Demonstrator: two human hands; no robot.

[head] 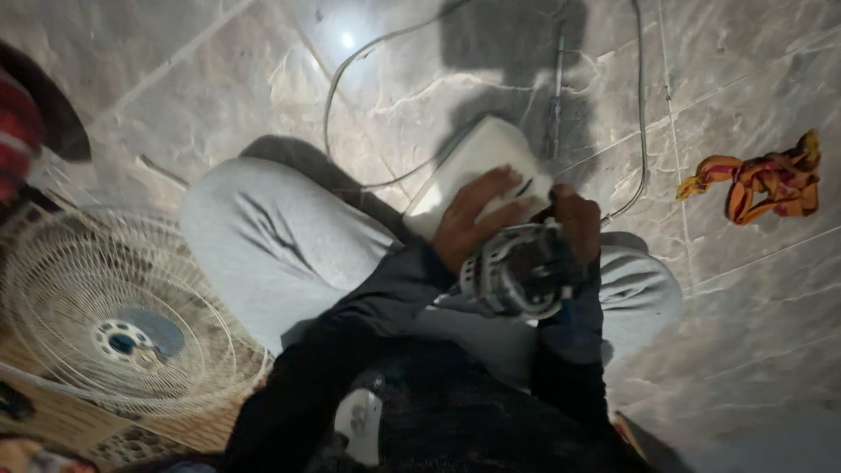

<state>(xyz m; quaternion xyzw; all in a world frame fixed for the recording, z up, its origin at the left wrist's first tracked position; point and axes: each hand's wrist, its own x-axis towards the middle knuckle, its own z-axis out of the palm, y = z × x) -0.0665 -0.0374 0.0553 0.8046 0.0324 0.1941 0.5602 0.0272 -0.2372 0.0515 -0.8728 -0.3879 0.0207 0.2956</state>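
I sit on a tiled floor with a fan motor (517, 276) resting on my lap, round and silver with a dark core. My left hand (473, 219) lies across the white plastic fan housing (477, 162) behind the motor, fingers spread over it. Gripping the motor's right side is my right hand (576, 223). A thin grey cord (337, 79) runs from the housing across the floor. Both forearms are in dark sleeves.
A white wire fan guard (114, 307) with a blue hub lies on the floor at my left. An orange and red cloth (766, 180) is bunched at the right. A long thin tool (554, 96) lies beyond the housing. Grey trouser legs (272, 236) spread below.
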